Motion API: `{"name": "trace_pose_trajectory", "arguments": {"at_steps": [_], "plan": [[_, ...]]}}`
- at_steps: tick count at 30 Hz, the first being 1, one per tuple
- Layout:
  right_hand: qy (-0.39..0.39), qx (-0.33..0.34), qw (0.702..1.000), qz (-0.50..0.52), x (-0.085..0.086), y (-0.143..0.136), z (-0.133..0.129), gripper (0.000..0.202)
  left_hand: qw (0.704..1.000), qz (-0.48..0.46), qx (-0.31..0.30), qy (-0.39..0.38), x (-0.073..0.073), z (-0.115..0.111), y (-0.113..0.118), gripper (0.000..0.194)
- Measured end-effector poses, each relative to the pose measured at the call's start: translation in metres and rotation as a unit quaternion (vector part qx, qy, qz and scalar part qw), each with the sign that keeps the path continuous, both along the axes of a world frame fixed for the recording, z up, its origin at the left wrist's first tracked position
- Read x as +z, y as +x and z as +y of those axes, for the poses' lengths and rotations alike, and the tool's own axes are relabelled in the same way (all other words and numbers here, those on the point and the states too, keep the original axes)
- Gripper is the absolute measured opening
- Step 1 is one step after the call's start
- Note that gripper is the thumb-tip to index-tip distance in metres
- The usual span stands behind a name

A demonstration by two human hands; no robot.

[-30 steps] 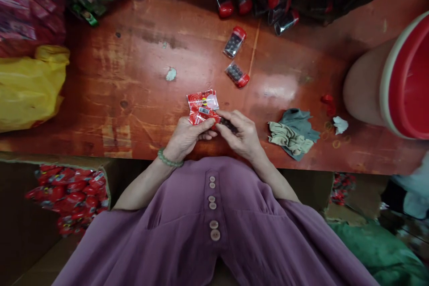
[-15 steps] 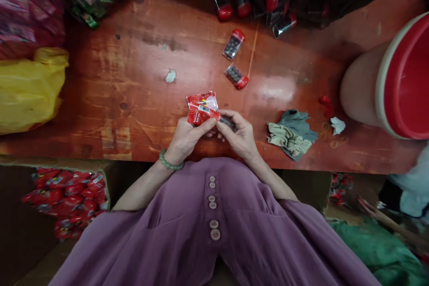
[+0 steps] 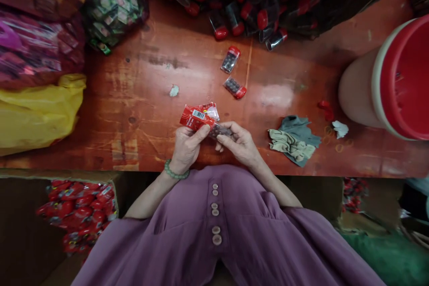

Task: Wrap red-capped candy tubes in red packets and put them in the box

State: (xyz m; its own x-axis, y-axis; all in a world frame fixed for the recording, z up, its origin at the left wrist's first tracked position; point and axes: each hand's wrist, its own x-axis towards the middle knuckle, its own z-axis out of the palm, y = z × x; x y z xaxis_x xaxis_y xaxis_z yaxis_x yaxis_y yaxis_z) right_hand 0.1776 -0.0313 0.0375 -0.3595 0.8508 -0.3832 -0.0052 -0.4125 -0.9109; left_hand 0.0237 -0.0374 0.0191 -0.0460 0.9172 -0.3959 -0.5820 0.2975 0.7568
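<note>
A clear tube of dark balls (image 3: 221,132) lies between the fingers of the two hands, just above the counter (image 3: 150,116), its right part inside the right fingers' grip. A red packet with a barcode (image 3: 191,118) meets the tube's left end and sticks out past the left thumb; whether the two are joined cannot be told.

The left fingers (image 3: 202,133) are closed on the packet near the tube, thumb on top. The right fingers (image 3: 228,143) are closed around the tube, thumb and forefinger pinching it.

Just beyond the left fingertips, partly behind the packet, shows a red and pink wrapper (image 3: 212,110). Farther beyond the right fingers lie two red-capped tubes (image 3: 235,87), near each other, and past them a heap of similar tubes (image 3: 234,0). Right of the right fingers are crumpled rags (image 3: 293,140), then rubber bands (image 3: 339,148) and a bucket (image 3: 358,85).
</note>
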Motion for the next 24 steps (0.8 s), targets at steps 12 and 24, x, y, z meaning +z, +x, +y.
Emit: {"name": "trace_pose_trajectory", "arguments": {"at_steps": [12,24], "plan": [[0.003,0.003,0.999,0.047,-0.001,-0.014,0.002,0.035,1.0,-0.004,-0.029,-0.008,0.006,0.004,0.003,0.032],[0.027,-0.029,0.997,0.073,-0.008,-0.01,0.006,0.029,0.998,-0.027,-0.055,-0.018,0.011,0.002,0.001,0.031]]}}
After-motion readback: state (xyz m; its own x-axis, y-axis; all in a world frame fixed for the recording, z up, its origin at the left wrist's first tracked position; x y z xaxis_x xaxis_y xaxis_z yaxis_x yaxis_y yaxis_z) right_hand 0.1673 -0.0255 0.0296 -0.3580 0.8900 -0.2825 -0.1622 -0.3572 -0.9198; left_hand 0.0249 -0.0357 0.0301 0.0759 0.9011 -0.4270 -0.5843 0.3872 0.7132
